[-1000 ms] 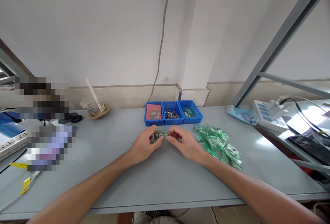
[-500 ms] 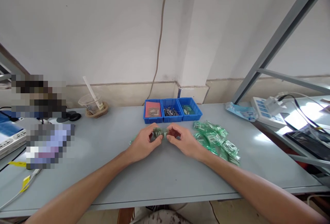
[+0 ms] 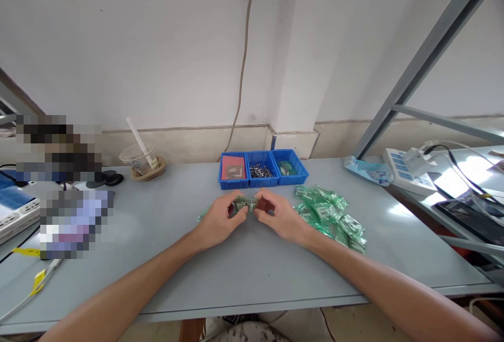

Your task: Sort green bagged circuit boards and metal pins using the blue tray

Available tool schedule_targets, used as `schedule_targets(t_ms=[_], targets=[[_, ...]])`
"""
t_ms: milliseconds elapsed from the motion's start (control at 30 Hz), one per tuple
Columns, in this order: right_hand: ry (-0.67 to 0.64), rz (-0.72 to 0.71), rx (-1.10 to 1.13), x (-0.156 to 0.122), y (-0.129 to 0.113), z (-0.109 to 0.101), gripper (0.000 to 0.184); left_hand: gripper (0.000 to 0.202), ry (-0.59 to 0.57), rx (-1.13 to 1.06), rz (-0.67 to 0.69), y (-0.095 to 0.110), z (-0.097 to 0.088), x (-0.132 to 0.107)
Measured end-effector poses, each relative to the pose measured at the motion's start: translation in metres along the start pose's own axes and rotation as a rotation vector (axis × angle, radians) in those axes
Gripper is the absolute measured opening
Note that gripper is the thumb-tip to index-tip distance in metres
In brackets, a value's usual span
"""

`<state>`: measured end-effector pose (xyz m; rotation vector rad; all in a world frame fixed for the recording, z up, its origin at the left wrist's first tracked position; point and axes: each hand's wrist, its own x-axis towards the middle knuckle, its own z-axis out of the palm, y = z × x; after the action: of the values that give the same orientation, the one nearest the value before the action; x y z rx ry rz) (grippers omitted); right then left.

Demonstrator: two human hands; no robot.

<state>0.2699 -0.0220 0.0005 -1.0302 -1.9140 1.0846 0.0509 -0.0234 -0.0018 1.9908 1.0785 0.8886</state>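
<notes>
Both forearms come in from the near edge of the grey table [image 3: 244, 273] and meet near its middle. The left hand [image 3: 218, 221] and the right hand [image 3: 281, 218] rest low over the table top, close to each other. Between them is a small green packet [image 3: 246, 206]. Each hand pinches one end of it, with the thumb and fingertips pressed together on the plastic. The packet is just above the table, in front of the blue bins.

Just to the right of the right hand lies a pile of green packets [image 3: 333, 216], loose on the table.

Further back, three blue bins [image 3: 263, 168] stand side by side, touching each other. The left one holds a pink sheet [image 3: 233, 167], the middle one small metal pins [image 3: 261, 172], and the right one green parts [image 3: 286, 167].

Far to the left stands a plastic cup [image 3: 140, 161] with a straw, near the wall. On the right are a light blue bag [image 3: 368, 169] and a white power strip [image 3: 401, 171]. A cable [image 3: 243, 69] hangs down the wall behind the bins.
</notes>
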Motion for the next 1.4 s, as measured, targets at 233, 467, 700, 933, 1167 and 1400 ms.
schedule_targets(t_ms=[233,467,700,933,1167,1400], targets=[[0.012,0.008,-0.031,0.0002,0.0017,-0.0006,0.008,0.009,-0.004,0.016,-0.026,-0.0018,0.0003,0.0],[0.026,0.024,-0.028,-0.0003,-0.001,0.0,0.014,0.021,0.015,0.038,-0.02,-0.0038,0.0008,0.001],[0.012,0.029,-0.051,0.0,0.0018,0.001,0.008,0.018,0.01,0.049,-0.03,-0.0037,0.0003,0.0005],[0.03,0.023,-0.066,0.0006,0.0008,-0.0012,0.014,0.011,-0.01,0.032,-0.039,-0.0054,0.002,-0.0001],[0.022,0.03,-0.069,-0.0005,-0.0031,-0.001,0.016,0.022,0.008,0.026,-0.039,-0.0046,0.001,0.0005],[0.05,0.024,-0.076,0.0007,0.0008,-0.0014,0.011,0.013,0.032,0.035,-0.035,-0.0063,0.0017,0.0013]])
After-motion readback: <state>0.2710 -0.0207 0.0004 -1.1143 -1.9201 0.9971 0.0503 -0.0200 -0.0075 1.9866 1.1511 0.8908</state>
